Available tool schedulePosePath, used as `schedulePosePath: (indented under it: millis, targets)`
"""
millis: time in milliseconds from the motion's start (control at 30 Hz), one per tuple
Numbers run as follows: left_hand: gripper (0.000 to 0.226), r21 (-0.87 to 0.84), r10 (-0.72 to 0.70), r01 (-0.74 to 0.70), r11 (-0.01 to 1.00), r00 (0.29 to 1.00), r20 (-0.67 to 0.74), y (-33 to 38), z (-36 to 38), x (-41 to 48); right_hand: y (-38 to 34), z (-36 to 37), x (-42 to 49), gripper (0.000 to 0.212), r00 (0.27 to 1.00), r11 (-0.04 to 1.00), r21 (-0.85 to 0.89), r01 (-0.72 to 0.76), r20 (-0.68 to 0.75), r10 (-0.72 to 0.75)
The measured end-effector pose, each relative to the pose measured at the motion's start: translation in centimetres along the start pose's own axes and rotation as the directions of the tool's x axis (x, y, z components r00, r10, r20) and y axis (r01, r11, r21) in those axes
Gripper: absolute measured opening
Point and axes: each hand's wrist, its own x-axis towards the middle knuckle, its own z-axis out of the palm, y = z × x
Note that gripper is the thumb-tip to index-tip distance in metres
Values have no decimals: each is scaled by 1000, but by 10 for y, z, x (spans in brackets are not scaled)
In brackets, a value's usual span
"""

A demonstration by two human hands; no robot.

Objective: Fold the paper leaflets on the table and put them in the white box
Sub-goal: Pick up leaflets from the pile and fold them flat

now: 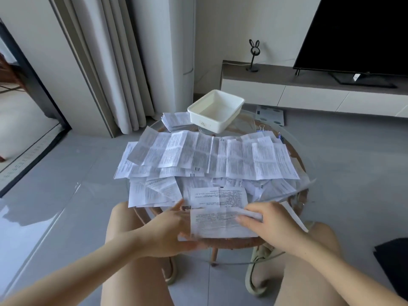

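Leaflet lay half-folded at the near edge of the table. My right hand pinched its right end, likely to draw the flap over. My left hand, fingers straight, braced the left edge. The white box waited at the far side, beyond the loose pile.

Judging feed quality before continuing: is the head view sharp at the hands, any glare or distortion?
Head view: the left hand and the leaflet are motion-blurred; the white box is sharp; daylight glares off the floor at left; wide-angle bends the edges.
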Motion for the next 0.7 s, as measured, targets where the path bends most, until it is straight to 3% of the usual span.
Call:
schedulePosePath:
  millis: [67,167,200,300,400,467,533,633,700]
  targets:
    - [29,-212,-130,123,969,991,-18,3,-5,-3,2,4,11,40,999,998,-48,-50,-8,50]
    - [61,-394,-344,268,879,929,-136,0,-13,-8,2,7,28,39,998,987,-144,-67,-24,65]
    - [61,-394,-382,297,870,911,-157,2,-15,-8,1,7,34,38,998,982,-176,-61,-31,56]
    - [28,-280,-391,336,899,904,-172,8,-11,-7,-2,6,51,36,999,953,-301,-32,-12,30]
    - [32,-267,-446,380,886,856,-262,10,-3,-5,-6,7,63,35,999,928,-372,0,44,17]
    - [37,-117,-399,395,911,774,-492,11,2,-2,-8,10,67,36,998,907,-420,16,57,9]
    - [38,77,-204,344,936,707,-677,20,2,6,-8,13,71,36,999,882,-470,27,51,-4]
    - [30,239,8,168,956,803,-597,29,14,27,-10,13,72,37,998,863,-504,34,54,-8]
    - [30,277,-25,198,940,852,-522,31,29,43,-11,12,73,36,998,854,-518,36,59,-6]
